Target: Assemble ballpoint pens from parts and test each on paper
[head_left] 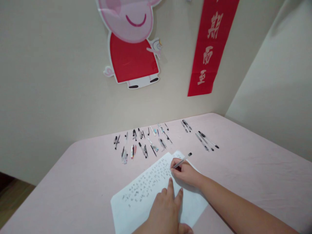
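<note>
Pink cloth gives room past edge of paper; right hand pinches one pen (left hand lies spread).

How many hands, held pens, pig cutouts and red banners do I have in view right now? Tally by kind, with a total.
Hands: 2, left hand and right hand
Held pen: 1, in the right hand's grip
Pig cutout: 1
Red banner: 1
Total: 5

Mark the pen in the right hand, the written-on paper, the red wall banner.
Pen [182, 160]: head view, middle of barrel.
Paper [135, 213]: head view, blank lower part.
Red banner [211, 42]: head view, middle of strip.
</note>
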`<act>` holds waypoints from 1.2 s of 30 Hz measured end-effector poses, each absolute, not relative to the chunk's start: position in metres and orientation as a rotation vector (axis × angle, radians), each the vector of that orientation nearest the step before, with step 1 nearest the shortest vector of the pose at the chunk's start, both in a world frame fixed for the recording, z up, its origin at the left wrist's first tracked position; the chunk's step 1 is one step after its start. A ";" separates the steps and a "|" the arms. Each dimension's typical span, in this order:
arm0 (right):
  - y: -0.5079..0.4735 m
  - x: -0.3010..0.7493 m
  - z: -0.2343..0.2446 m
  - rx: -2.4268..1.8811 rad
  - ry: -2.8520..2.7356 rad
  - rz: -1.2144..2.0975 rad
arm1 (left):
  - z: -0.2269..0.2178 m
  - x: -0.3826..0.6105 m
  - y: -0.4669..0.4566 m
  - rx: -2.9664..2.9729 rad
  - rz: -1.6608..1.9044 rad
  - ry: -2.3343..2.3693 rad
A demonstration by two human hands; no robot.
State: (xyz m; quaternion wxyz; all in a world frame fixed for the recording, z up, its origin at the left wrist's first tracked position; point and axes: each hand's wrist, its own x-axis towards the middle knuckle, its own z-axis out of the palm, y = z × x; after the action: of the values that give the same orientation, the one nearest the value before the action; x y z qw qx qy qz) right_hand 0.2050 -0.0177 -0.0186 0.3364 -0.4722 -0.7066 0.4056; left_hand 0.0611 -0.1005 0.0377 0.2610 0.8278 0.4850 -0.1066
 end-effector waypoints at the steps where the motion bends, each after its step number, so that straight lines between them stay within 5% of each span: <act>1: -0.018 0.205 -0.018 -1.222 -1.831 1.069 | 0.036 0.061 -0.100 2.245 -0.287 1.310; 24: -0.015 0.210 -0.019 -1.087 -1.668 1.188 | 0.028 0.057 -0.092 2.367 -0.310 1.252; 36: -0.006 0.213 -0.015 -1.112 -1.666 0.909 | 0.033 0.021 -0.054 2.413 0.085 1.671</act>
State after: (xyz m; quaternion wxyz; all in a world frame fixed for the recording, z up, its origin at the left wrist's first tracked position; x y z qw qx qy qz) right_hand 0.2131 -0.0064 -0.0151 0.4536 -0.4506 -0.6749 0.3684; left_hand 0.0213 -0.0542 0.0326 0.1025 0.8175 0.5660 0.0288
